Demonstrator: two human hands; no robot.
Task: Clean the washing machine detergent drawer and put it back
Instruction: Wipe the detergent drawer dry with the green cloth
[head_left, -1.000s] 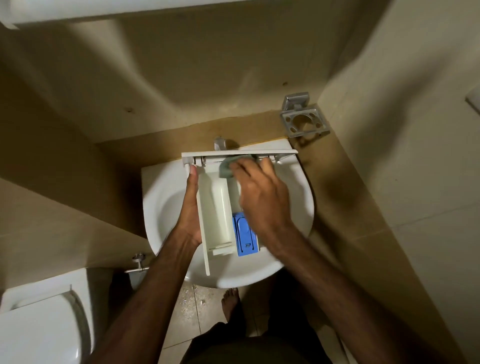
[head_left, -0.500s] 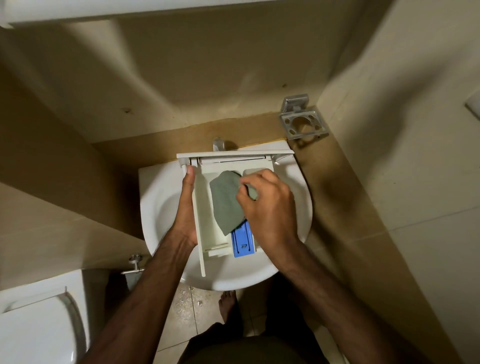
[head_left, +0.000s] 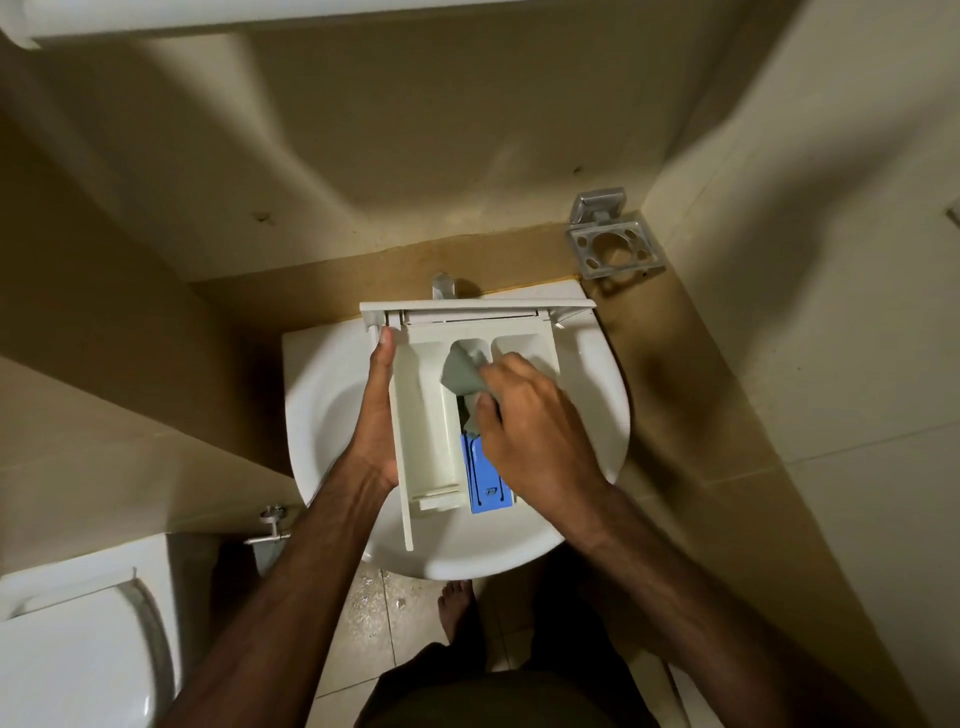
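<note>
Holding white detergent drawer (head_left: 422, 415) over sink (head_left: 322, 415), left hand (head_left: 376, 415) clasped along drawer's left wall, thumb near front panel, right hand (head_left: 535, 431) fingers pinching grey-green cloth (head_left: 462, 371) inside middle compartment, blue insert (head_left: 485, 480) just below right palm

I am seeing the right hand (head_left: 530, 431) sliding right across the detergent drawer (head_left: 421, 415), bunching the grey-green cloth (head_left: 462, 374) from its spread-out drape into the middle compartment, uncovering the left compartment and more of the blue insert (head_left: 485, 478).
</note>
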